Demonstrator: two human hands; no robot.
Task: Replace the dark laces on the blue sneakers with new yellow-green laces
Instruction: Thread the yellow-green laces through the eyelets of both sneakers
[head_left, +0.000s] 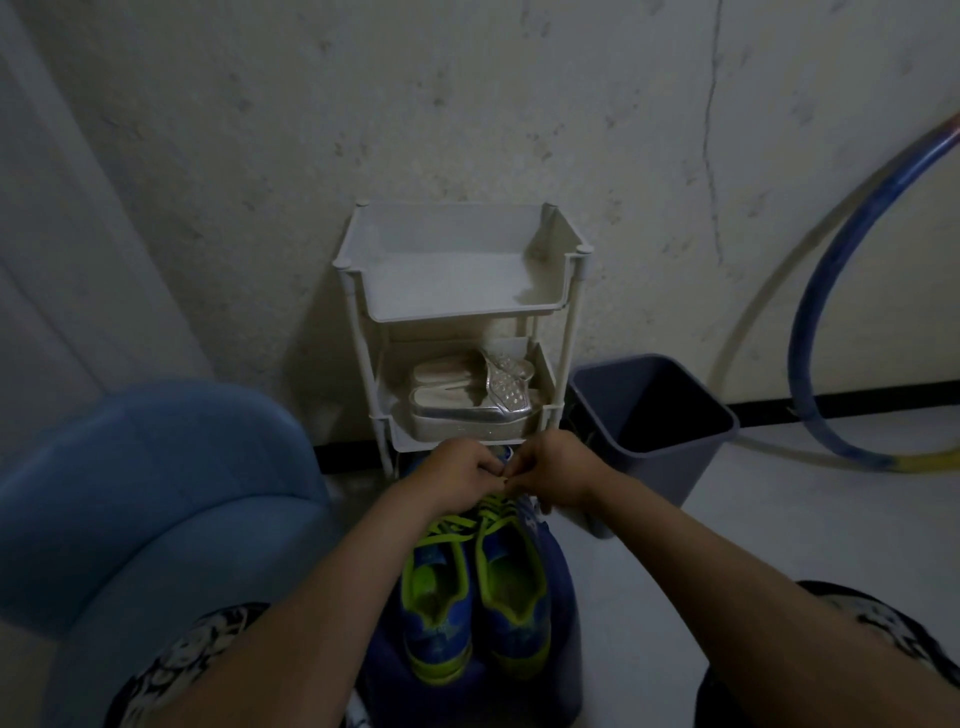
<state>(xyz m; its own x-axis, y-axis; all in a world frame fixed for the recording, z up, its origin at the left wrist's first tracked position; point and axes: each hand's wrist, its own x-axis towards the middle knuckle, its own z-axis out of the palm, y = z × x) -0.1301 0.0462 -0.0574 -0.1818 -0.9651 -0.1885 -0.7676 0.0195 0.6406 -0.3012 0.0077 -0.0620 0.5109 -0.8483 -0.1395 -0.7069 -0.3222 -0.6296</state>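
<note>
Here, blue sneakers (475, 623): two are set side by side between the person's knees, heels toward the camera and toes toward the wall; yellow-green linings are seen inside.
Support: the pair is rested on a dark blue surface (563, 597), whose kind cannot be told.
Yellow-green laces (483, 519): they are crossed over the fronts of both shoes, just below the hands; a short end is seen between the fingertips of the two hands.
Left hand (457, 475): it is held over the toe end of the shoes, fingers curled and pinched on the lace end.
Right hand (550, 473): it is met with the left, knuckles up, fingers curled and closed on the same bit of lace.
Rack (452, 291): a white tiered rack is placed against the wall, just beyond the hands.
Silver shoes (467, 405): a pale platform pair is kept on the rack's middle tier.
Bin (649, 452): a grey-blue bin is stood just right of the rack.
Hoop (831, 291): a blue hoop is leaned on the wall at the right.
Blue seat (156, 493): it is seen at the left, beside the left forearm.
</note>
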